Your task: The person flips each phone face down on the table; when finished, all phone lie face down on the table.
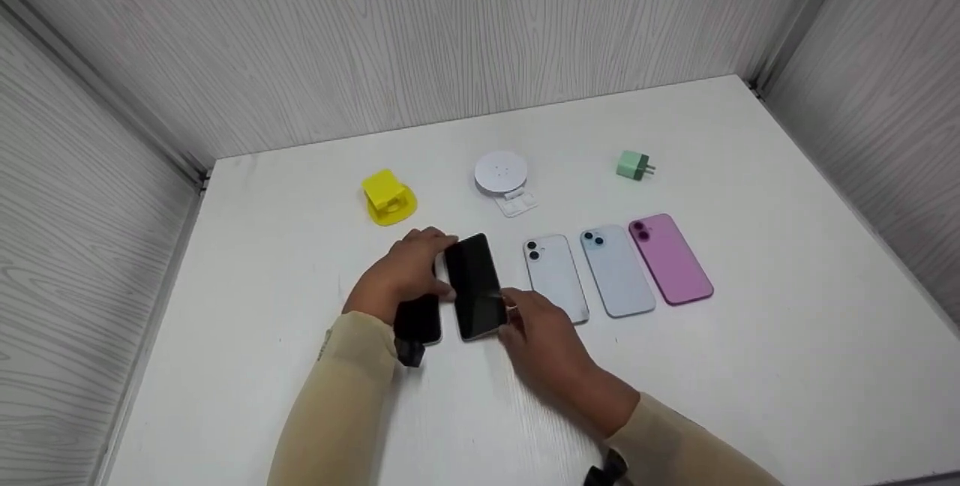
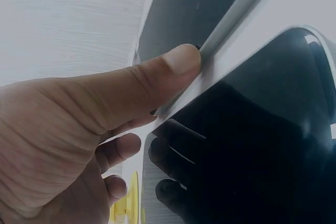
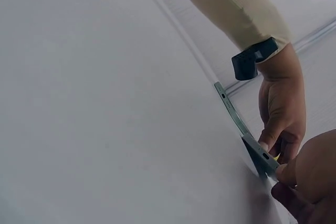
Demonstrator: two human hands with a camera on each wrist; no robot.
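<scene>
A smartphone [image 1: 475,283] with its black screen up is between both hands, its near end tilted slightly off the table in the right wrist view. My right hand [image 1: 546,340] pinches its near right corner. The left hand [image 1: 405,270] holds the left edge, thumb [image 2: 184,60] against the side and a finger near the far corner. Beneath the left hand lies a second black-screened smartphone [image 1: 421,321], partly hidden by it. To the right, white [image 1: 556,276], pale blue [image 1: 619,272] and pink [image 1: 671,257] smartphones lie back up in a row.
Behind the phones are a yellow stand [image 1: 386,195], a white round-topped stand [image 1: 501,171] and a green plug charger [image 1: 634,165]. The white table [image 1: 262,261] meets grey wood-grain panels [image 1: 450,36] at the back and sides.
</scene>
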